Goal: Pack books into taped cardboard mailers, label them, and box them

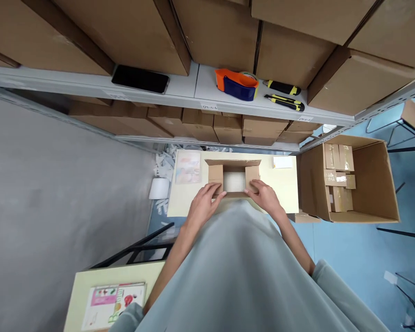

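On the pale yellow table (285,193) a small cardboard box (215,173) stands with its top flaps spread, and a whitish surface shows inside. My left hand (204,198) is at the box's near left corner, its fingers bent over the left flap. At the near right corner, my right hand (263,193) has its thumb and fingers on the right flap and edge. Both hands seem to grip the cardboard. A printed sheet (188,167) lies left of the box, and a small white pack (282,162) lies to its right.
Above, a shelf (183,87) carries large cartons, a black phone (140,79), an orange-and-blue tape dispenser (237,84) and two cutters (283,87). An open carton (373,180) with small boxes stands right. Books (114,304) lie on a lower-left table.
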`<state>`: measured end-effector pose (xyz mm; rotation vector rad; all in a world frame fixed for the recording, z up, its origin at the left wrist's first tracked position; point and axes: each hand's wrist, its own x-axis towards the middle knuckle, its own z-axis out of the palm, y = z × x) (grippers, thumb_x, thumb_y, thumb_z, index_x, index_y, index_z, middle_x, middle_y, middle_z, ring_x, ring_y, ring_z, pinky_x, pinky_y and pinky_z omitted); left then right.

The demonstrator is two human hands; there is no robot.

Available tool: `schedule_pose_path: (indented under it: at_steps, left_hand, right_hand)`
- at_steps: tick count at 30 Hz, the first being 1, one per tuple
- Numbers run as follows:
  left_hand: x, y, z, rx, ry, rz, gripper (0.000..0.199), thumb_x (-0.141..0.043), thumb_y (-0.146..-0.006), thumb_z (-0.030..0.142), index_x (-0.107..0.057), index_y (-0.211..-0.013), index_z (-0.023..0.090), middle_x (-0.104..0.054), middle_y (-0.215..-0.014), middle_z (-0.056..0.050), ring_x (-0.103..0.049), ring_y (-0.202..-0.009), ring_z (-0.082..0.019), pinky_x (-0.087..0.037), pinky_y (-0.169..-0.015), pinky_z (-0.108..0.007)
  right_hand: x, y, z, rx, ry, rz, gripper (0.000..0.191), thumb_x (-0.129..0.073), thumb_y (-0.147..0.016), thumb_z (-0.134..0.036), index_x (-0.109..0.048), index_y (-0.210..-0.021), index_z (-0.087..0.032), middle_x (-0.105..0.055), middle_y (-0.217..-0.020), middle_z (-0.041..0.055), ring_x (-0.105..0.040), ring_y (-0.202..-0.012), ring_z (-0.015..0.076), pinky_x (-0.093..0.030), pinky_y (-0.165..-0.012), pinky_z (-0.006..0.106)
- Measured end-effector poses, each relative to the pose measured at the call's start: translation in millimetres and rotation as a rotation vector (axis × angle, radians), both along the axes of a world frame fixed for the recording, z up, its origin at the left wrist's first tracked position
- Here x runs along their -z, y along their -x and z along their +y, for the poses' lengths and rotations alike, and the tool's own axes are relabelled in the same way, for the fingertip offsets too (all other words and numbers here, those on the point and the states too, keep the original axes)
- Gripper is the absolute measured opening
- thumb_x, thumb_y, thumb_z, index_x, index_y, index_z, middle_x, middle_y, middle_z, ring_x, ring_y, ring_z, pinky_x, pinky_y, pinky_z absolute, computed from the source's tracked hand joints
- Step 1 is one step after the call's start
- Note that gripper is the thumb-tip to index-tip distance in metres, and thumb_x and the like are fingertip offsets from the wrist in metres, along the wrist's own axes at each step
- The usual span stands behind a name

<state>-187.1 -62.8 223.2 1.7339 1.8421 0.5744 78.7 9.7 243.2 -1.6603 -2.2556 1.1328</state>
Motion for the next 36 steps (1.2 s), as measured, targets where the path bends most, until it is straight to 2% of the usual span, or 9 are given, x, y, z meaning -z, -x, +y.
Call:
schedule_pose_path:
  at_steps: [4, 10, 14, 16, 18, 22, 25, 32, 36]
  left_hand:
    - [10.5, 15.0, -0.6, 0.129, 0.054, -0.007, 0.063, -0.063, -0.099, 0.067, -0.062, -0.147, 0.027, -0.068, -0.146, -0.01, -0.064, -0.13, -0.036, -0.054, -0.111, -0.049]
    - [30.4, 18.5, 8.9, -0.091, -0.034, -0.014, 0.073, -0.061, -0.102, 0.06, -0.046, -0.159, 0.017, -0.068, -0.132, -0.019, -0.066, -0.124, -0.038, -0.055, -0.109, -0.054]
    - [37.7, 26.3, 26.8, -0.173, -0.145, -0.04, 0.102, -0.068, -0.098, 0.055, -0.014, -0.173, 0.011, -0.034, -0.167, -0.031, -0.05, -0.148, -0.044, -0.049, -0.117, -0.061]
    - [35.8, 33.3, 35.4, -0.084, -0.156, -0.048, 0.1, -0.072, -0.096, 0.05, -0.017, -0.173, 0.017, -0.021, -0.175, -0.028, -0.039, -0.157, -0.045, -0.046, -0.121, -0.062]
    - [32.1, 39.3, 40.5, 0.003, -0.15, -0.027, 0.085, -0.072, -0.096, 0.042, -0.033, -0.169, 0.022, -0.028, -0.175, -0.023, -0.038, -0.158, -0.044, -0.044, -0.124, -0.061]
    - [30.3, 40.2, 36.6, 0.084, -0.117, -0.02, 0.043, -0.067, -0.099, 0.035, -0.066, -0.14, 0.026, -0.05, -0.163, -0.017, -0.049, -0.15, -0.039, -0.044, -0.124, -0.057]
    - [37.3, 32.3, 28.1, -0.055, -0.069, -0.092, 0.034, -0.06, -0.103, 0.042, -0.072, -0.129, 0.025, -0.048, -0.166, -0.016, -0.053, -0.149, -0.038, -0.053, -0.116, -0.053]
    - [49.0, 24.5, 33.1, -0.336, 0.105, -0.334, 0.023, -0.062, -0.099, 0.044, -0.073, -0.112, 0.028, -0.081, -0.113, -0.005, -0.078, -0.101, -0.026, -0.061, -0.09, -0.037]
    - [43.8, 33.1, 37.6, -0.337, 0.123, -0.34, 0.027, -0.072, -0.089, 0.047, -0.073, -0.11, 0.03, -0.082, -0.114, -0.004, -0.078, -0.097, -0.027, -0.06, -0.085, -0.036]
  right_hand:
    - [5.6, -16.5, -5.0, -0.123, 0.078, 0.165, 0.063, -0.08, -0.094, -0.054, -0.066, -0.148, -0.026, -0.061, -0.159, 0.0115, -0.06, -0.146, 0.0324, -0.051, -0.121, 0.047]
    - [27.9, -18.2, -4.2, 0.196, -0.082, 0.085, 0.045, -0.066, -0.101, -0.032, -0.064, -0.145, -0.024, -0.072, -0.132, 0.0121, -0.073, -0.117, 0.0285, -0.06, -0.104, 0.046]
    - [37.5, -6.5, 7.9, 0.348, -0.093, -0.066, 0.081, -0.07, -0.096, -0.032, -0.036, -0.169, -0.02, -0.063, -0.141, 0.0185, -0.073, -0.105, 0.0305, -0.063, -0.094, 0.049]
    - [35.6, -3.7, 15.5, 0.331, -0.103, -0.068, 0.1, -0.073, -0.092, -0.033, -0.018, -0.175, -0.025, -0.053, -0.154, 0.0203, -0.073, -0.109, 0.0316, -0.064, -0.092, 0.049]
    - [31.0, -3.7, 22.2, 0.275, -0.122, -0.056, 0.106, -0.074, -0.09, -0.031, -0.013, -0.176, -0.032, -0.045, -0.163, 0.0184, -0.072, -0.114, 0.0318, -0.064, -0.092, 0.048]
    - [26.7, -7.7, 28.0, 0.183, -0.127, -0.052, 0.081, -0.073, -0.09, -0.029, -0.043, -0.165, -0.032, -0.044, -0.165, 0.0152, -0.071, -0.12, 0.0308, -0.062, -0.1, 0.048]
    - [32.4, -7.8, 24.7, 0.212, -0.112, 0.009, 0.047, -0.068, -0.097, -0.038, -0.065, -0.142, -0.026, -0.055, -0.157, 0.0151, -0.073, -0.117, 0.0285, -0.061, -0.102, 0.046]
    - [45.7, 2.7, 19.8, 0.463, -0.016, 0.255, 0.03, -0.055, -0.103, -0.045, -0.067, -0.121, -0.025, -0.078, -0.127, 0.0084, -0.078, -0.107, 0.0247, -0.061, -0.098, 0.039]
    - [39.0, 2.5, 16.0, 0.494, -0.006, 0.279, 0.03, -0.065, -0.097, -0.046, -0.07, -0.119, -0.026, -0.08, -0.126, 0.007, -0.078, -0.111, 0.025, -0.061, -0.102, 0.041]
